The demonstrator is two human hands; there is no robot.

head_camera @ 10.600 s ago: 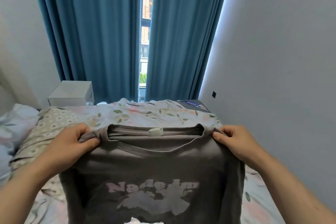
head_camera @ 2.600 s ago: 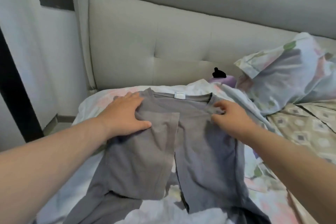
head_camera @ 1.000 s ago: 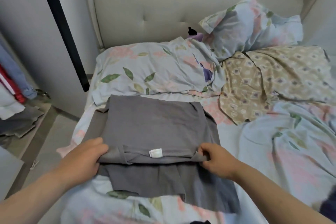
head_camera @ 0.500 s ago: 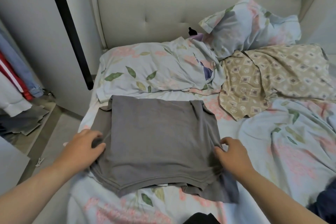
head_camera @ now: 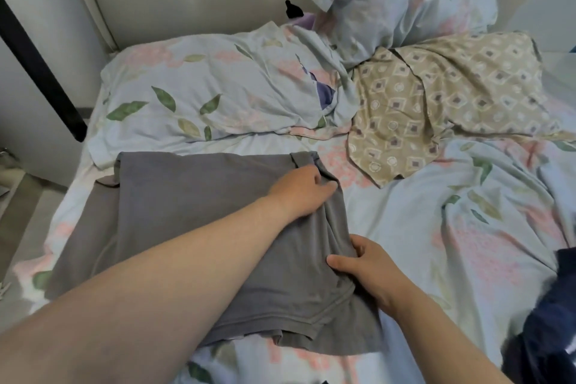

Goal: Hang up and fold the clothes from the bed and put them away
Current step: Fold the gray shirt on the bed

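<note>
Head view: folded grey cotton T-shirt, judged soft and limp, lies at 7 o'clock on the floral-sheeted bed; left hand and right hand pinch its 3 o'clock edge with curled fingers, the sensible hold.

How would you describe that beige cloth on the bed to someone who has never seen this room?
Start at the padded headboard and look just below it. The beige cloth lies crumpled right of the flat floral pillow, beyond the grey T-shirt. It alone carries small diamonds and circles; everything around it is pale blue with leaves and pink flowers.
</note>
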